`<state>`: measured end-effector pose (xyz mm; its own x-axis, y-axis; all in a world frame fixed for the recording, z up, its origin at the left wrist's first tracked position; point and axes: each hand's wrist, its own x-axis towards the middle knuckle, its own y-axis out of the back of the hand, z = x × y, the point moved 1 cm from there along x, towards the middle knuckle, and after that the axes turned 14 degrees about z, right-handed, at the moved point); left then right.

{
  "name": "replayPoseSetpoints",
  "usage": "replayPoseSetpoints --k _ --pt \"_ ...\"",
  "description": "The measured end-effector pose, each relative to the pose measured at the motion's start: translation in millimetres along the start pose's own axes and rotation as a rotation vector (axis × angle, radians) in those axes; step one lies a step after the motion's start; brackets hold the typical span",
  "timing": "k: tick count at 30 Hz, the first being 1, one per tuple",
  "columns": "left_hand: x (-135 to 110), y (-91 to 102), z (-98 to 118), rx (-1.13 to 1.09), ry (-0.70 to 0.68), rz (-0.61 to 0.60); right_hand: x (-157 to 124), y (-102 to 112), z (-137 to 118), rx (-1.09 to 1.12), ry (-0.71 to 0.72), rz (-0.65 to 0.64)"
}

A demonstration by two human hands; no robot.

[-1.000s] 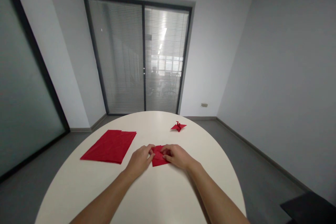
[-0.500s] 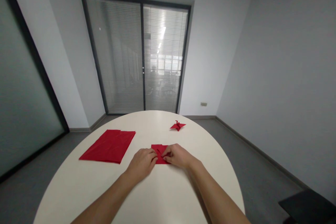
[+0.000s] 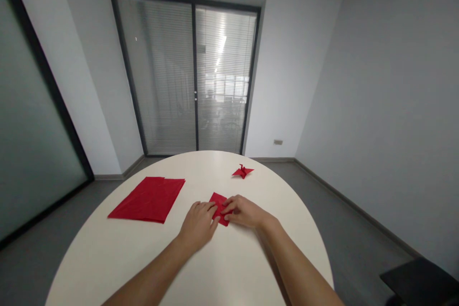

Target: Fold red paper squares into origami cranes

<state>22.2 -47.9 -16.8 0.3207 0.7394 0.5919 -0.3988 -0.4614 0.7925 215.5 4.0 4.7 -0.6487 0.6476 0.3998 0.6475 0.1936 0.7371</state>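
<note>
A small folded sheet of red paper [image 3: 220, 200] lies on the white round table, turned so that a corner points away from me. My left hand [image 3: 199, 222] rests at its left edge, thumb apart from the fingers and the fingertips touching the paper. From the other side, my right hand [image 3: 244, 211] has its bent fingers and thumb on the right part of the sheet. Both hands cover parts of it, so the folds between them are hard to make out.
A stack of larger red paper [image 3: 148, 200] lies to the left on the table [image 3: 215, 267]. Beyond my right hand stands a folded red paper crane [image 3: 243, 171]. A dark seat-like surface [image 3: 423, 279] shows at the lower right, off the table.
The small red sheet has turned from lying square to me to a slanted position. My left thumb and fingers are more spread; the right hand has shifted slightly.
</note>
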Motion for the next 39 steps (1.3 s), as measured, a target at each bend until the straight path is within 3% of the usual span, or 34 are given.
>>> replayPoseSetpoints --k 6,11,21,29,39 --pt "4 0.4 3 0.005 0.06 0.012 0 1 -3 -0.083 -0.042 0.078" --pt "3 -3.0 3 -0.033 0.101 0.049 -1 3 -3 -0.069 -0.042 0.053" --pt "0 -8.7 -1 -0.072 0.107 0.028 0 0 -4 -0.156 -0.097 0.129" --pt "-3 -2.2 -9 -0.166 0.05 0.021 -2 -6 -10 -0.221 -0.146 0.093" --pt "-2 -6.7 -14 -0.265 0.095 0.067 3 -14 -16 -0.255 -0.163 0.236"
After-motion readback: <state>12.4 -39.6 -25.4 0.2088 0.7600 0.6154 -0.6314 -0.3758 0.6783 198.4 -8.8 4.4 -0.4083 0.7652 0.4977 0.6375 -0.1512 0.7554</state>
